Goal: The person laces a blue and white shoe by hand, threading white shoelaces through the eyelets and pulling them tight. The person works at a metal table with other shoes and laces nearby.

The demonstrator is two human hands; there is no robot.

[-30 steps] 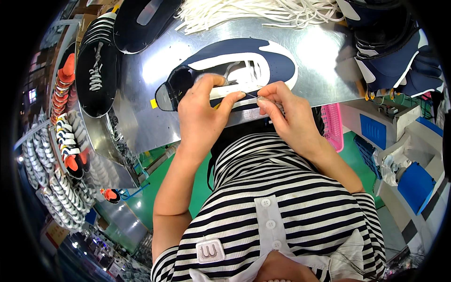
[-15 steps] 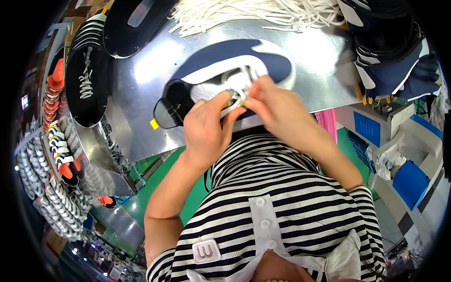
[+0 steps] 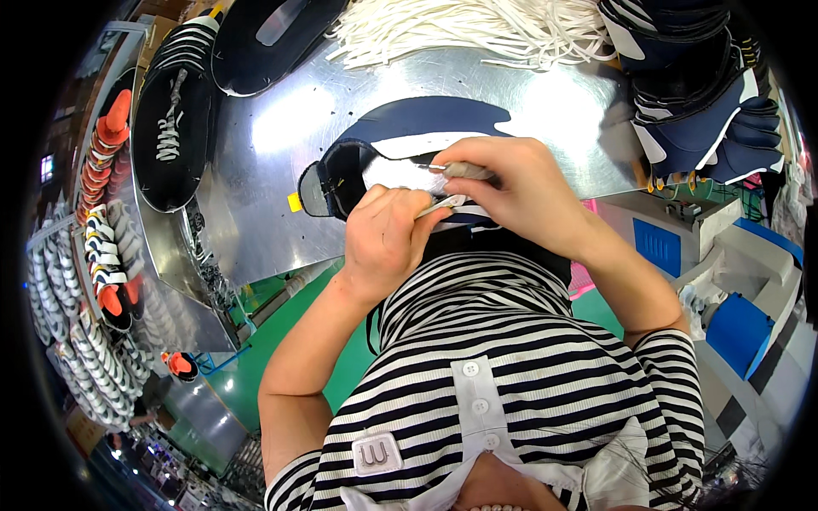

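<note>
While both hands' fingers (image 3: 400, 209) pinch it, the navy shoe upper (image 3: 400, 140) lies beneath.

We look straight down from the head (a wide fisheye, edges bending) onto the nearby metal table (image 3: 281, 145), our striped shirt (image 3: 511, 375) filling the lower frame.

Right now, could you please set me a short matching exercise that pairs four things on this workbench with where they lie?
Things:
1. navy shoe upper
2. pile of white laces
3. stack of navy uppers
4. black laced upper

Places:
A. far edge of the metal table, middle
B. far right corner
C. under both hands, at the near edge
D. left side of the table

Pairs: 1-C, 2-A, 3-B, 4-D
</note>
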